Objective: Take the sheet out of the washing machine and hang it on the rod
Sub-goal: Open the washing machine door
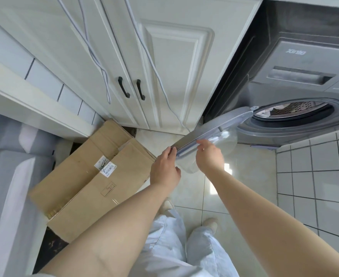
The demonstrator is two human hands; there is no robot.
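A grey front-loading washing machine stands at the upper right. Its round door is swung wide open toward me. Inside the drum a bit of pale fabric, the sheet, shows at the left of the opening. My left hand touches the outer edge of the door with fairly straight fingers. My right hand rests against the inner glass side of the door, fingers loosely bent. No rod is in view.
White cabinet doors with black handles stand left of the machine, with cables hanging down them. Flattened cardboard boxes lie on the floor at my left. A grey tiled wall is at the right. My legs and feet stand on pale floor tiles.
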